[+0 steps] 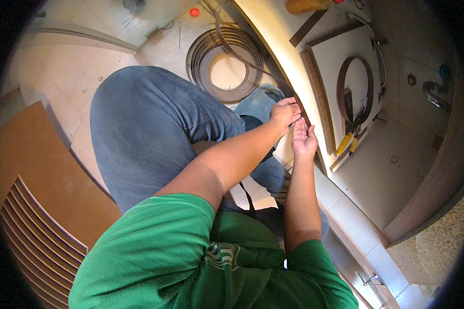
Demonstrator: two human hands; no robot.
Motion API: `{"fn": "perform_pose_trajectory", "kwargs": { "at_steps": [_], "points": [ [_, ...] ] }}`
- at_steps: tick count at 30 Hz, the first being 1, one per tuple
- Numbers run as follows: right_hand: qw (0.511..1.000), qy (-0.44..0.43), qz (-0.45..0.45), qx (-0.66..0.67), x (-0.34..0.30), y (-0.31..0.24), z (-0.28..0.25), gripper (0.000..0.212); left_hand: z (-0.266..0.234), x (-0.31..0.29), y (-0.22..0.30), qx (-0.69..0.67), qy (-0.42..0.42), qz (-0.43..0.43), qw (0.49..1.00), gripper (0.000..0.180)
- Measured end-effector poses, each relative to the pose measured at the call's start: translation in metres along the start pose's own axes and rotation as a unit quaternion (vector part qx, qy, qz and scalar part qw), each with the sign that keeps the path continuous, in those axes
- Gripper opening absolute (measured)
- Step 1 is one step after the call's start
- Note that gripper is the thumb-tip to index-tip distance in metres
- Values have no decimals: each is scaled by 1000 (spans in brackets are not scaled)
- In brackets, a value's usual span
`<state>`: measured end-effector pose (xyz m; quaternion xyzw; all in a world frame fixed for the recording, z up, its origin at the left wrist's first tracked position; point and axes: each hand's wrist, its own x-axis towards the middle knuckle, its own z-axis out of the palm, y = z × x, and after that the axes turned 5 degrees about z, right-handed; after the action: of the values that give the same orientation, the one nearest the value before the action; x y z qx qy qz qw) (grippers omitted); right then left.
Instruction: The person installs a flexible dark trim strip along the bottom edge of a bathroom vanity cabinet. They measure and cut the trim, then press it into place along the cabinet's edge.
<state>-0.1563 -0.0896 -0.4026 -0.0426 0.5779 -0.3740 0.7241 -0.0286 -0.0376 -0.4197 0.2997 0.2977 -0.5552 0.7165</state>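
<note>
A thin brown edging strip (245, 61) runs from a wide coil of the same strip (197, 56) on the floor to the edge of a pale panel (314, 110). At that edge my left hand (285, 113) is closed, its fingers bent on the strip; the fingertips are partly hidden. Just below it, my right hand (304, 138) lies palm up with fingers stretched toward the panel edge, holding nothing I can see. Both hands are close together in front of my bent knees.
Inside the cabinet on the right lie a looped dark strip (342, 85), a yellow-handled tool (345, 142) and brown strip offcuts (319, 98). A brown slatted door (62, 170) stands at the left. A red cap (194, 12) lies on the floor beyond the coil.
</note>
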Motion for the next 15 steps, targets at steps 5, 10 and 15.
{"fn": "perform_pose_trajectory", "kwargs": {
  "at_steps": [5,10,15],
  "points": [
    [1000,2,3,-8,-1,0,1,36,-1,3,0,-25,-8,-16,1000,31],
    [1000,4,6,-5,-2,-1,2,38,2,0,2,-20,-5,-11,1000,29],
    [1000,-1,4,3,0,0,0,40,6,-6,6,10,-1,2,1000,28]
  ]
}}
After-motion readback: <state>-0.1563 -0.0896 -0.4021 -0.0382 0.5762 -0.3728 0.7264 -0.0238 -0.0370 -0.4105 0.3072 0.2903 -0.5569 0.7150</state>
